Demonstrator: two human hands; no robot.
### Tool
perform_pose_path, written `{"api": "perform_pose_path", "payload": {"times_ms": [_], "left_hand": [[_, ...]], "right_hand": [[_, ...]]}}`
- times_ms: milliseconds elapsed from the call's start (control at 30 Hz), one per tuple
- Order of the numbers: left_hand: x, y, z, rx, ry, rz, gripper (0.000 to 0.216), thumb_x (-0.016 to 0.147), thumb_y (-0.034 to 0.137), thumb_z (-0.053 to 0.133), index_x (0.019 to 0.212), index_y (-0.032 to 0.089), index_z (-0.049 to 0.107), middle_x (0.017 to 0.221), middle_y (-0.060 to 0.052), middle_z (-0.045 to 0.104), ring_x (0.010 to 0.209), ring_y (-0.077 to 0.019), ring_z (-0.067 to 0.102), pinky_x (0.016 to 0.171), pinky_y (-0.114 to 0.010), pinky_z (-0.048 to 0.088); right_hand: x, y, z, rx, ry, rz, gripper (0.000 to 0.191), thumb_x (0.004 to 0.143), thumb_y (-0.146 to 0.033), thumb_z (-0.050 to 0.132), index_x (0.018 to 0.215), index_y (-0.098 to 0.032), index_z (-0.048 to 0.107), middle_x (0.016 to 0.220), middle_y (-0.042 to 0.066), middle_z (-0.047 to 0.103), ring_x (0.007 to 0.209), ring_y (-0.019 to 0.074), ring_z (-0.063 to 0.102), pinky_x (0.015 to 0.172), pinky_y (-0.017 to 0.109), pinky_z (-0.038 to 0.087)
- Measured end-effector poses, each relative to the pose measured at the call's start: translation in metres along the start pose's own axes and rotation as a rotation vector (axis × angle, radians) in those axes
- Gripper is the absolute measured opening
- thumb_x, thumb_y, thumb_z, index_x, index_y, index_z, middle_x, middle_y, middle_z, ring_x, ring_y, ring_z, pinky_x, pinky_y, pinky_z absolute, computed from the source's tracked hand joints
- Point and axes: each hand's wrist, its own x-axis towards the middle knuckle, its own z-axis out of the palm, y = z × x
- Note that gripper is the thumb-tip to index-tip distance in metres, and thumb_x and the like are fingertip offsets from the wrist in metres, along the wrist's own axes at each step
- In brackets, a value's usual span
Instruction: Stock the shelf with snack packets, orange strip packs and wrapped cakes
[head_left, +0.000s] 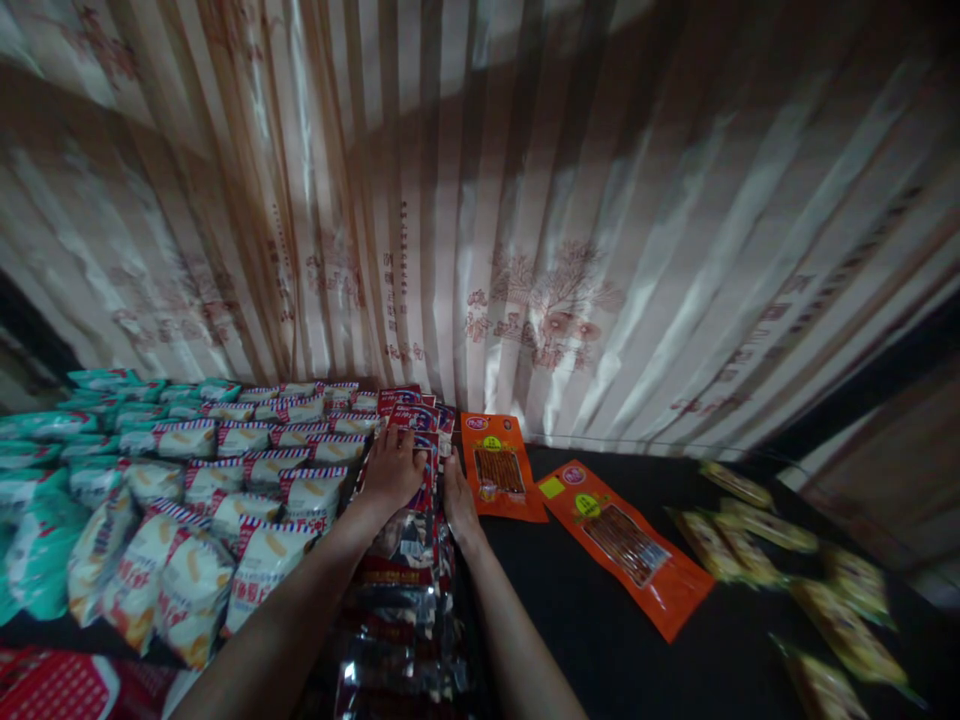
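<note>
Maroon packets (397, 570) against hands (392, 468), brown sticks (619, 535) in orange pouches (679, 590)

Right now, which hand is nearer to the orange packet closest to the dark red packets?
Right: the right hand is just left of the orange packet; the left hand lies on the dark red packets, farther left.

orange packets (630, 548): 2 | yellow packets (847, 630): 7 visible | dark-red packets (401, 550), white bags (193, 590), teal bags (51, 550): many, overlapping, uncountable
</note>
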Motion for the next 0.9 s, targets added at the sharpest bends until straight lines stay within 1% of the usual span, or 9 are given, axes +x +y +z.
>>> {"api": "perform_pose_path", "payload": {"times_ms": [167, 333, 467, 600, 667, 733, 767, 833, 900], "left_hand": [[-0.001, 0.001, -0.002, -0.004, 0.045, 0.009, 0.048, 0.091, 0.036, 0.035, 0.13, 0.011, 0.048, 0.141, -0.018, 0.041, 0.135, -0.0299, 0.029, 0.109, -0.045, 0.027], [-0.004, 0.003, -0.01, -0.036, 0.038, -0.011, 0.048, 0.09, 0.032, 0.037, 0.131, 0.009, 0.047, 0.143, -0.019, 0.039, 0.135, -0.032, 0.029, 0.11, -0.049, 0.025], [-0.027, 0.005, -0.025, -0.157, 0.123, 0.039, 0.045, 0.088, 0.026, 0.04, 0.126, 0.006, 0.051, 0.14, -0.019, 0.043, 0.135, -0.029, 0.031, 0.11, -0.044, 0.027], [-0.091, 0.012, -0.042, -0.417, 0.33, 0.113, 0.038, 0.088, 0.016, 0.033, 0.116, 0.013, 0.057, 0.123, -0.012, 0.059, 0.119, -0.0206, 0.05, 0.103, -0.038, 0.04], [-0.14, 0.013, -0.043, -0.563, 0.426, 0.163, 0.035, 0.087, 0.014, 0.032, 0.109, 0.015, 0.059, 0.108, -0.009, 0.066, 0.106, -0.0191, 0.057, 0.095, -0.037, 0.045], [-0.196, 0.01, -0.035, -0.674, 0.406, 0.242, 0.032, 0.085, 0.014, 0.035, 0.103, 0.017, 0.061, 0.098, -0.009, 0.067, 0.095, -0.0187, 0.06, 0.084, -0.034, 0.05], [-0.224, 0.006, -0.028, -0.707, 0.363, 0.274, 0.031, 0.084, 0.014, 0.035, 0.1, 0.018, 0.062, 0.094, -0.009, 0.067, 0.09, -0.0192, 0.061, 0.08, -0.034, 0.051], [-0.273, -0.005, -0.011, -0.742, 0.083, 0.301, 0.028, 0.082, 0.014, 0.039, 0.092, 0.019, 0.065, 0.086, -0.008, 0.067, 0.081, -0.0199, 0.062, 0.071, -0.032, 0.051], [-0.307, -0.021, 0.007, -0.762, -0.178, 0.137, 0.026, 0.076, 0.01, 0.044, 0.083, 0.02, 0.068, 0.084, -0.006, 0.068, 0.074, -0.02, 0.063, 0.064, -0.03, 0.051]], "right_hand": [[-0.001, 0.0, -0.002, -0.048, 0.036, -0.018, 0.099, 0.078, -0.076, 0.018, 0.143, -0.001, 0.021, 0.15, 0.016, 0.021, 0.14, 0.0209, 0.017, 0.114, 0.034, 0.014], [-0.01, -0.001, -0.006, -0.076, 0.087, -0.086, 0.084, 0.085, -0.068, 0.019, 0.143, -0.008, 0.028, 0.149, 0.014, 0.028, 0.139, 0.0206, 0.022, 0.113, 0.037, 0.018], [-0.025, -0.007, -0.015, -0.099, 0.148, -0.19, 0.074, 0.088, -0.063, 0.023, 0.138, -0.011, 0.038, 0.145, 0.014, 0.037, 0.137, 0.0229, 0.028, 0.112, 0.042, 0.02], [-0.053, -0.024, -0.026, -0.037, 0.282, -0.292, 0.064, 0.09, -0.056, 0.027, 0.131, -0.01, 0.046, 0.134, 0.017, 0.049, 0.126, 0.0236, 0.043, 0.106, 0.042, 0.03], [-0.079, -0.033, -0.028, 0.052, 0.369, -0.319, 0.057, 0.09, -0.052, 0.031, 0.125, -0.011, 0.049, 0.123, 0.016, 0.057, 0.113, 0.0225, 0.053, 0.097, 0.039, 0.039], [-0.118, -0.038, -0.027, 0.121, 0.441, -0.323, 0.048, 0.09, -0.048, 0.036, 0.118, -0.013, 0.052, 0.108, 0.013, 0.063, 0.097, 0.0201, 0.06, 0.085, 0.036, 0.046], [-0.141, -0.038, -0.026, 0.132, 0.456, -0.322, 0.043, 0.09, -0.046, 0.038, 0.116, -0.014, 0.053, 0.101, 0.01, 0.064, 0.09, 0.0186, 0.061, 0.08, 0.033, 0.047], [-0.193, -0.031, -0.021, 0.124, 0.403, -0.33, 0.035, 0.091, -0.041, 0.04, 0.107, -0.016, 0.057, 0.083, 0.005, 0.064, 0.077, 0.0162, 0.06, 0.072, 0.029, 0.048], [-0.24, -0.016, -0.012, 0.03, 0.216, -0.329, 0.03, 0.091, -0.037, 0.04, 0.095, -0.017, 0.062, 0.071, 0.002, 0.063, 0.068, 0.0149, 0.059, 0.067, 0.027, 0.047]]}}
